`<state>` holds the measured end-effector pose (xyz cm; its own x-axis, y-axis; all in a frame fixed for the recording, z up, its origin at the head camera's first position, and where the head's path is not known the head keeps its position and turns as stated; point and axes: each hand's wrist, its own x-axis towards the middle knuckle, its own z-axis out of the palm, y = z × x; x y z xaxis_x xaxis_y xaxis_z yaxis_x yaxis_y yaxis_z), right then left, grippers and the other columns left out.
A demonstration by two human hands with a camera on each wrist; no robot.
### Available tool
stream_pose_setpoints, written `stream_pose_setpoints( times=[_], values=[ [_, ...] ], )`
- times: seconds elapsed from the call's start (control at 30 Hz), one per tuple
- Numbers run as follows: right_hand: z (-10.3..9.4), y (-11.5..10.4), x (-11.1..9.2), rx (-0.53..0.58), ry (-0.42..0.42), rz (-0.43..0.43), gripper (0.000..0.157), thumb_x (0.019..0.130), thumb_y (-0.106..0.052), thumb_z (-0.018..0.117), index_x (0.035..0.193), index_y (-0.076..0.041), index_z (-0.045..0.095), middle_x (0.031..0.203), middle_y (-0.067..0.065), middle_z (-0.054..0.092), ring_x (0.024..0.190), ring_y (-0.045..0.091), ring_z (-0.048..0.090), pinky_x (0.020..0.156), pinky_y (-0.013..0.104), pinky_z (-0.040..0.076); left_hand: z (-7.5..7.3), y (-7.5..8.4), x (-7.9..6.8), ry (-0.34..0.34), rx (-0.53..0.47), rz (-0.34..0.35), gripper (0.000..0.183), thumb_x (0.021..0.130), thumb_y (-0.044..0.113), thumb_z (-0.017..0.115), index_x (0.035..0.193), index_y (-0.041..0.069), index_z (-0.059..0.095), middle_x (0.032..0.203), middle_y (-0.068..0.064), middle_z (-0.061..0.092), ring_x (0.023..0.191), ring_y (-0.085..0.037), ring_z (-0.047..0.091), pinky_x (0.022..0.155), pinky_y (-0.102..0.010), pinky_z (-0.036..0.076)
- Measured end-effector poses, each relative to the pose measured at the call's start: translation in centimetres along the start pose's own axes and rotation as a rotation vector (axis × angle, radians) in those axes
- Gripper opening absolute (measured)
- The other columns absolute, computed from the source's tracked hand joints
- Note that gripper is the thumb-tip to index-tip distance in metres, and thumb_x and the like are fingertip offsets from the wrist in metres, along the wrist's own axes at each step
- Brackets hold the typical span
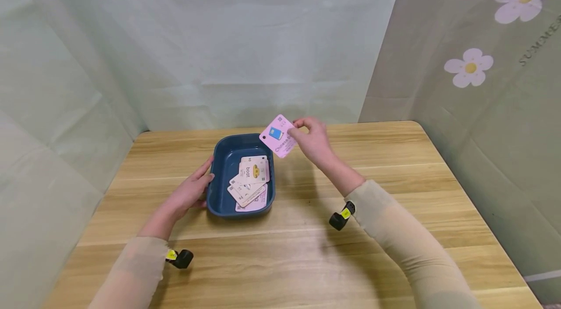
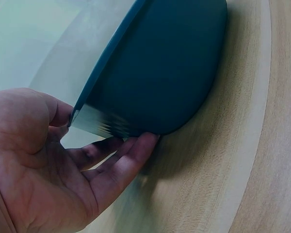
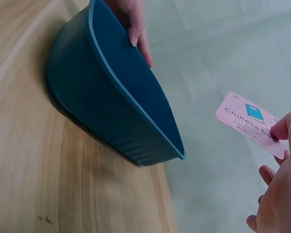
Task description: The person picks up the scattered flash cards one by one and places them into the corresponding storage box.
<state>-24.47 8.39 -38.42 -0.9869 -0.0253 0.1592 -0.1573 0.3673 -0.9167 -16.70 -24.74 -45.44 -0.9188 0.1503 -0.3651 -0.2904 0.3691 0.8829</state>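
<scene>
A dark blue rectangular plastic bin (image 1: 214,205) stands on the table with several picture cards (image 1: 253,171) lying overlapped inside it; the top one reads "boat". My left hand (image 1: 191,193) holds the bin by its left side. In the left wrist view the thumb is at the bin's rim and the fingers touch the wall (image 2: 160,63) lower down. Above the bin's right far corner, my right hand (image 1: 313,141) pinches a pink flash card (image 3: 247,119) between thumb and fingers. This card shows a blue book and the words "Chinese book", partly covered by the thumb.
The wooden table (image 1: 394,167) carries the bin left of its middle. Pale cloth (image 1: 271,46) hangs behind the table's far edge, and flower-printed cloth (image 1: 486,119) hangs on the right. A small black device (image 1: 339,220) is strapped at each wrist.
</scene>
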Motion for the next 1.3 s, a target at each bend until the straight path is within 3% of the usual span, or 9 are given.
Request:
stream_pose_setpoints(
  times=[0.63, 1.3],
  values=[
    [2.3, -0.6, -0.2, -0.070, -0.046, -0.065, 0.013, 0.090, -0.022, 0.070, 0.086, -0.010, 0.071, 0.121, 0.002, 0.065, 0.134, 0.028, 0.037, 0.112, 0.050, 0.027, 0.1, 0.2, -0.1, 0.003, 0.013, 0.007, 0.061, 0.112, 0.032, 0.035, 0.163, 0.043, 0.003, 0.169, -0.023, 0.008, 0.119, -0.042, 0.051, 0.071, -0.039, 0.055],
    [4.6, -0.7, -0.6, -0.180, -0.099, -0.061, 0.012, 0.090, -0.026, 0.070, 0.088, -0.015, 0.067, 0.127, 0.001, 0.058, 0.129, 0.024, 0.036, 0.103, 0.049, 0.038, 0.0, 0.2, -0.2, 0.002, 0.017, 0.002, 0.061, 0.112, 0.033, 0.034, 0.164, 0.043, 0.003, 0.167, -0.025, 0.013, 0.117, -0.040, 0.052, 0.072, -0.039, 0.055]
  ],
)
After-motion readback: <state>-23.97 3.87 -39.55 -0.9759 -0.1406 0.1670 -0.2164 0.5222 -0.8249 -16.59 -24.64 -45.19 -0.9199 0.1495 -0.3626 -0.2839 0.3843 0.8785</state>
